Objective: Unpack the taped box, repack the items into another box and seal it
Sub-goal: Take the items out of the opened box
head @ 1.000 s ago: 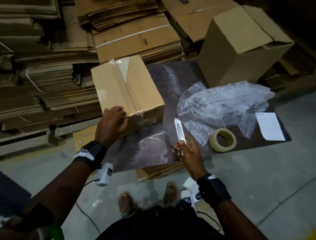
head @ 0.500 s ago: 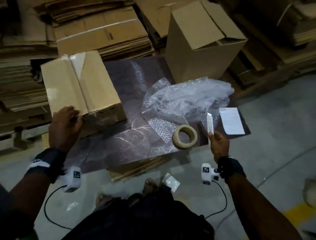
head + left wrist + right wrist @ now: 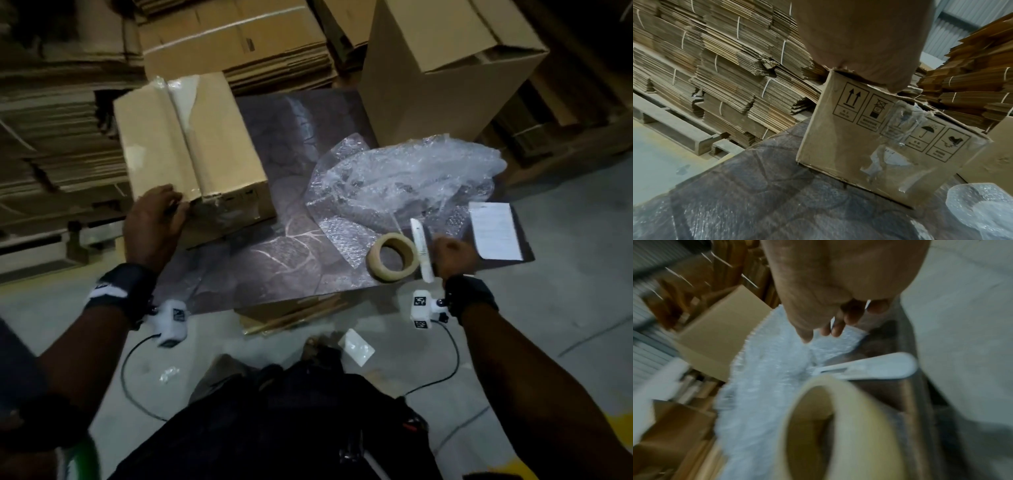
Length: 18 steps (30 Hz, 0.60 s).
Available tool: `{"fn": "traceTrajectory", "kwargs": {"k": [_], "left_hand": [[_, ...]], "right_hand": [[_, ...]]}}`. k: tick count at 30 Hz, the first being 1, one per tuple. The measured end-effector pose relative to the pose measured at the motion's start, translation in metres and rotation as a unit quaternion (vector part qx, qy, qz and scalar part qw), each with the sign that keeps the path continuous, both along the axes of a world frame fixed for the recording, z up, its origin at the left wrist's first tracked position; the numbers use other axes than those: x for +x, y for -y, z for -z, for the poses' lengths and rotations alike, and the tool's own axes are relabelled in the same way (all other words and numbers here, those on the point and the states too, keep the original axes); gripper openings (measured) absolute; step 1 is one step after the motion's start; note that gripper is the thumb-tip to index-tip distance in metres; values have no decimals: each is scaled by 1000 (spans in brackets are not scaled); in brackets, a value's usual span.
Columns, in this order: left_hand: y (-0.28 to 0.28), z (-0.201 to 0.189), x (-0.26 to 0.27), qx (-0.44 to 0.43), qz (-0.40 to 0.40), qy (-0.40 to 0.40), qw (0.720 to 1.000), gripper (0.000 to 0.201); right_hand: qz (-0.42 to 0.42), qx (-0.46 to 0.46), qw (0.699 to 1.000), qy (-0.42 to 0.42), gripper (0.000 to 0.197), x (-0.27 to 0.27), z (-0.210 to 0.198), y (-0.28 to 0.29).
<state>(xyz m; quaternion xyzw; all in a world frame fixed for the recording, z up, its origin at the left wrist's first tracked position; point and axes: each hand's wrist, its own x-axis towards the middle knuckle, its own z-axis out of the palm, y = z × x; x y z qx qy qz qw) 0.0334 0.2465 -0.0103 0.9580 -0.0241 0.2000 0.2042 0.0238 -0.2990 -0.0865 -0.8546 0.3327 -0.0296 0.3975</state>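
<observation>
The taped brown box (image 3: 219, 144) stands at the left of the dark mat (image 3: 291, 240), with clear tape along its top seam. My left hand (image 3: 154, 219) rests on its near left corner, fingers laid on the top; in the left wrist view the palm covers the top edge of the box (image 3: 869, 146). The white box cutter (image 3: 422, 251) lies on the mat between the tape roll (image 3: 392, 257) and my right hand (image 3: 452, 257). In the right wrist view the fingers (image 3: 838, 324) hang loosely curled above the cutter (image 3: 869, 368), apart from it. The second box (image 3: 445, 68) stands open at the back right.
Crumpled bubble wrap (image 3: 404, 178) and a white paper sheet (image 3: 495, 229) lie on the right of the mat. Stacks of flattened cardboard (image 3: 51, 137) rise behind and to the left. Bare concrete floor (image 3: 565, 325) lies on the right.
My right hand carried the cutter from the middle of the mat to the right and brought it down beside the tape roll. My left hand stayed on the box corner.
</observation>
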Motion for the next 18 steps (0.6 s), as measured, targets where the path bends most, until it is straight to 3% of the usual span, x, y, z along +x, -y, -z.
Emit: {"fn": "traceTrajectory", "kwargs": {"k": [2,4,7,9,11,13,16,18], "left_hand": [[0,-2,-3,-6,-4,7,1000,29],[-1,-6,-3,-11,-11,17,1000,30],[-10,-14,-4,-25,5,56,998,27],[-21,-19,-6,-42,-1,84,996,26],[-31,-24,-10,-90,-19,96,991,29],[-41,-28,-15,-127,-38,102,986,35],[-54,-33,-17,-131,-32,105,985,43],[-64,-31,-12,-155,-44,104,981,42]], "right_hand": [[49,-40,993,104,34,11,-33,-34],[17,-46,979,198,31,23,-67,-81],[-155,3,955,254,23,41,-102,-175],[-272,-19,923,270,35,55,-111,-244],[-361,-64,897,247,53,69,-112,-308],[-404,-96,893,173,70,85,-106,-361],[-411,-166,897,13,106,107,-99,-412],[-396,-184,899,-29,115,114,-97,-426]]}}
